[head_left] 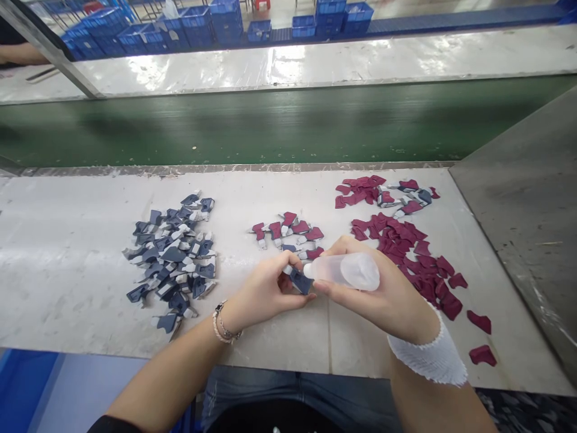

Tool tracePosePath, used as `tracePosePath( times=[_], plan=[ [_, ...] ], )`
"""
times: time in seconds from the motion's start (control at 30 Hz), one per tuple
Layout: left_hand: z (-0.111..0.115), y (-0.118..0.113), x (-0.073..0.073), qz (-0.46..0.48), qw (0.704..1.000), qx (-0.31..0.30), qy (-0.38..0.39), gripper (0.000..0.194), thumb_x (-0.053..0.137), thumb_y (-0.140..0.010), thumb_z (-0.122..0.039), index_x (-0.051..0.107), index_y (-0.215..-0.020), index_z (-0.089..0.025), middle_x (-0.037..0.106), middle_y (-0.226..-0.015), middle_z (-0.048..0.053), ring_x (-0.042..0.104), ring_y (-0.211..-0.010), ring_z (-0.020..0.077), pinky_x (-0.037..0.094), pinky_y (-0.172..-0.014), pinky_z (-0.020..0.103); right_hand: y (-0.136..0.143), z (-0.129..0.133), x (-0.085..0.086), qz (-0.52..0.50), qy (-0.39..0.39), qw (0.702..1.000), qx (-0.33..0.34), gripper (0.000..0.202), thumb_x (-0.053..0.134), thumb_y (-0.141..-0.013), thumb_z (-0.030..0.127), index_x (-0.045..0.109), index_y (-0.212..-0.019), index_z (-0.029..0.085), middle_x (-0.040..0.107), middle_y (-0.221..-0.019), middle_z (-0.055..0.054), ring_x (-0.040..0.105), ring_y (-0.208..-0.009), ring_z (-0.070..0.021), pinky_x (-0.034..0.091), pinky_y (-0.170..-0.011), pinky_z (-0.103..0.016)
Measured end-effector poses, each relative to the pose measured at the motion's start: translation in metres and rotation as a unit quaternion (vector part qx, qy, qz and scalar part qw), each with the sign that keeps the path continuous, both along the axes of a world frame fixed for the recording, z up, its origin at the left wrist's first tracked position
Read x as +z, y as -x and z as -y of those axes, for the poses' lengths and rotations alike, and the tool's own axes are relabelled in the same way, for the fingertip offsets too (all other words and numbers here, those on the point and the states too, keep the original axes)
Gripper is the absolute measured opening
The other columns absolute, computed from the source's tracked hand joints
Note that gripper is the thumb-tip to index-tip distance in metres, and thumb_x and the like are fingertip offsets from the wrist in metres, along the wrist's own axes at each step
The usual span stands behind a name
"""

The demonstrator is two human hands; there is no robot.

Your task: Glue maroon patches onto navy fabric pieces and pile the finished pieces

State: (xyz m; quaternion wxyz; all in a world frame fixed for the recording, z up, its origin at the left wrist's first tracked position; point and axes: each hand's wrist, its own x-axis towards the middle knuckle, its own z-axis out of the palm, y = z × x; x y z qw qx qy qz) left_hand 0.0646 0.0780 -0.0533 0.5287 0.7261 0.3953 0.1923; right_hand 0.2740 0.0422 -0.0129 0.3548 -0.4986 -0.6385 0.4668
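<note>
My left hand [265, 288] pinches a dark blue and grey part [299, 280] between thumb and fingers. In my right hand [387, 294] lies a translucent white squeeze bottle [354, 271], its tip pointing left and meeting the part. Just beyond my hands is a small group of grey parts with maroon faces [300, 227]. A heap of dark blue and grey parts [174, 255] spreads to the left. Loose maroon pieces [406, 246] are scattered to the right, and some mixed parts [410, 201] lie behind them.
A green conveyor belt [279, 129] runs behind the worktable [67, 270]. To the right stands a grey metal panel [532, 210]. Blue crates [225, 21] are at the far side. A person's arm [22, 54] shows at the upper left, beside a metal post [54, 51].
</note>
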Motion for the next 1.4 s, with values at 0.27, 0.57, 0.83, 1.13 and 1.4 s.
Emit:
tracePosePath(
  times=[0.27, 0.57, 0.83, 1.13, 1.4],
  plan=[
    [0.0, 0.0, -0.001, -0.002, 1.0, -0.006, 0.002, 0.031, 0.075, -0.075, -0.026, 0.049, -0.091, -0.021, 0.052, -0.073, -0.005, 0.045, -0.055, 0.0068, 0.036, -0.048, 0.018, 0.0, 0.001, 0.001, -0.013, 0.001, 1.0, 0.018, 0.027, 0.071, -0.086, 0.038, 0.051, -0.082, 0.021, 0.051, -0.073, 0.004, 0.049, -0.062, -0.012, 0.037, -0.054, -0.025],
    [-0.001, 0.0, -0.001, -0.005, 1.0, -0.007, -0.007, 0.03, 0.075, -0.075, -0.024, 0.05, -0.092, -0.021, 0.055, -0.074, -0.005, 0.047, -0.055, 0.0059, 0.037, -0.048, 0.017, -0.002, 0.0, 0.002, -0.015, 0.011, 0.999, 0.029, 0.028, 0.071, -0.086, 0.038, 0.049, -0.08, 0.021, 0.05, -0.07, 0.004, 0.047, -0.061, -0.0122, 0.036, -0.052, -0.025],
    [0.0, 0.001, 0.002, -0.01, 1.0, -0.012, -0.012, 0.03, 0.075, -0.074, -0.023, 0.05, -0.091, -0.021, 0.057, -0.076, -0.005, 0.047, -0.055, 0.0058, 0.038, -0.049, 0.017, -0.004, -0.001, 0.001, 0.004, 0.008, 0.999, 0.049, 0.027, 0.07, -0.087, 0.04, 0.051, -0.083, 0.021, 0.053, -0.073, 0.004, 0.049, -0.063, -0.0125, 0.037, -0.054, -0.026],
    [-0.001, 0.0, 0.002, -0.027, 0.999, -0.028, -0.019, 0.029, 0.074, -0.077, -0.029, 0.051, -0.092, -0.02, 0.059, -0.079, -0.003, 0.047, -0.055, 0.007, 0.039, -0.052, 0.02, -0.014, 0.001, 0.007, 0.015, 0.031, 0.994, 0.1, 0.032, 0.073, -0.085, 0.035, 0.048, -0.075, 0.02, 0.046, -0.067, 0.006, 0.043, -0.057, -0.011, 0.032, -0.052, -0.026],
    [-0.001, 0.0, 0.001, -0.032, 0.999, -0.035, -0.017, 0.027, 0.073, -0.077, -0.026, 0.051, -0.092, -0.021, 0.058, -0.075, -0.004, 0.052, -0.056, 0.0089, 0.041, -0.052, 0.02, -0.011, -0.001, 0.009, 0.03, 0.015, 0.996, 0.089, 0.031, 0.069, -0.088, 0.042, 0.05, -0.076, 0.021, 0.049, -0.069, 0.004, 0.046, -0.06, -0.0129, 0.035, -0.054, -0.027]
  ],
)
